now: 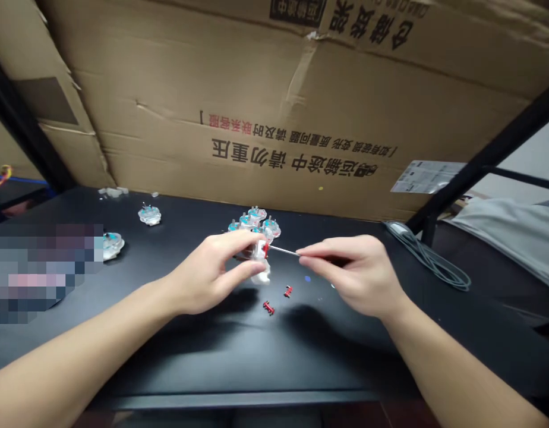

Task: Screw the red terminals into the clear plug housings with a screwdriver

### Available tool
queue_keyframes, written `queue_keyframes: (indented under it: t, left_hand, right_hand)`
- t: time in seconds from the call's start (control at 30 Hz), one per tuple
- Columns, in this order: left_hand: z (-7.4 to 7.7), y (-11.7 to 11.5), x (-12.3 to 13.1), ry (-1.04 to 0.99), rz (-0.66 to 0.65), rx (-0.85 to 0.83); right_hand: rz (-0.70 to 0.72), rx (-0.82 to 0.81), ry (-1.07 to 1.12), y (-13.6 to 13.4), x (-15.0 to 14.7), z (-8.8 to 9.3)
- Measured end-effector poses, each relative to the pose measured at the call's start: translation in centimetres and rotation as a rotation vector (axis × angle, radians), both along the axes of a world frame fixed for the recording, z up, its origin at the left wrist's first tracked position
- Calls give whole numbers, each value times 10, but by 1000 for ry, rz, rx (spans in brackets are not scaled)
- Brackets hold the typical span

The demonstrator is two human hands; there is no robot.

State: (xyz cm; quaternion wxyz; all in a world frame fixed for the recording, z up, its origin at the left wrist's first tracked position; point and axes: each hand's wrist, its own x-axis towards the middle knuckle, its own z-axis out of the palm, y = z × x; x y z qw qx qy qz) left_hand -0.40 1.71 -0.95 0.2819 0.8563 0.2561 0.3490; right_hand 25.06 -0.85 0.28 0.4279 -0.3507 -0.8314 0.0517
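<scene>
My left hand (203, 273) pinches a small white-and-red part (262, 250) between thumb and fingers, above the middle of the black table. In my right hand (359, 273) is a thin metal rod (284, 251), like a screwdriver shaft; its rear end is hidden in the fingers. The rod's tip meets the red side of the part. Just behind my left hand sit several clear, scalloped pieces with light-blue centres and metal prongs (270, 227). A whitish piece (262, 274) shows under my left thumb. Two small red parts, one lower (268, 307) and one higher (288, 291), lie between my hands.
A similar clear piece (150, 214) lies back left, another (113, 245) beside a pixelated patch. A coiled grey cable (428, 258) rests at right near a black frame post (479, 154). Cardboard (176, 77) stands upright behind. The table's front edge (248, 399) runs below.
</scene>
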Motion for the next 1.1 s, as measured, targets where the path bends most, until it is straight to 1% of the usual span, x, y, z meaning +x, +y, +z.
queue_keyframes:
  t: [0.03, 0.07, 0.1, 0.13, 0.2, 0.23, 0.27, 0.3, 0.33, 0.37, 0.43, 0.47, 0.5, 0.53, 0.57, 0.63, 0.67, 0.7, 0.73, 0.83, 0.87, 0.9, 0.93, 0.97, 1.03, 1.1]
  left_hand:
    - [2, -1, -2, 21, 1, 103]
    - [4, -2, -3, 24, -10, 154]
    - [6, -3, -3, 10, -24, 137]
    - [7, -4, -3, -14, -37, 64]
    - [9, -6, -1, -62, -61, -143]
    - [9, -7, 0, -70, -69, -218]
    - [9, -7, 0, -62, -75, -244]
    - [9, -7, 0, -41, -73, -216]
    - [9, -7, 0, -11, -64, -144]
    - [9, -7, -2, 22, -44, -48]
    - [9, -6, -4, 72, -11, 140]
    - [10, -5, -5, 83, -4, 191]
    - [10, -5, -5, 84, -8, 194]
    - [10, -5, -5, 75, -20, 148]
    - [10, -5, -4, 60, -35, 65]
    - [9, -5, -2, 24, -64, -116]
    - [8, -5, -1, 14, -71, -160]
    - [8, -5, -1, 19, -68, -154]
    - [8, -5, -1, 36, -56, -102]
    - [8, -4, -3, 82, -30, 120]
    - [8, -4, -2, 77, -32, 140]
    - [8, -4, -2, 54, -41, 121]
    - [8, -5, 0, 13, -51, 63]
    - [7, -5, 2, -40, -60, -24]
    - [5, -5, 6, -166, -75, -224]
    - [0, -5, 10, -269, -96, -387]
  right_hand:
    - [31, -142, 53, 0, -1, 0]
    - [58, -218, 90, 1, -2, 0]
    - [77, -212, 99, 2, -2, 0]
    - [79, -118, 83, 2, -2, 0]
    - [41, 215, -22, 2, 2, -1]
    - [22, 373, -96, 1, 4, 0]
    - [10, 479, -163, 0, 6, 0]
    - [6, 512, -199, -2, 7, 1]
    - [13, 470, -198, -4, 7, 2]
    - [31, 355, -155, -5, 6, 3]
    - [68, 65, -41, -6, 3, 4]
    - [78, -39, 1, -5, 2, 4]
    - [78, -76, 10, -4, 1, 4]
    - [71, -31, -11, -3, 1, 3]
    - [55, 79, -56, -2, 2, 2]
    - [16, 369, -178, -1, 6, 2]
    - [-3, 454, -240, -1, 7, 2]
    - [-6, 470, -270, -1, 9, 2]
    - [11, 413, -263, -2, 9, 3]
    - [142, 40, -71, -2, 7, 3]
    - [175, -43, -5, -1, 6, 3]
    - [185, -75, 37, 1, 5, 3]
    - [166, -64, 53, 2, 4, 3]
    - [127, -19, 57, 3, 4, 2]
    - [39, 104, 64, 4, 4, 1]
    - [-14, 211, 83, 4, 4, 0]
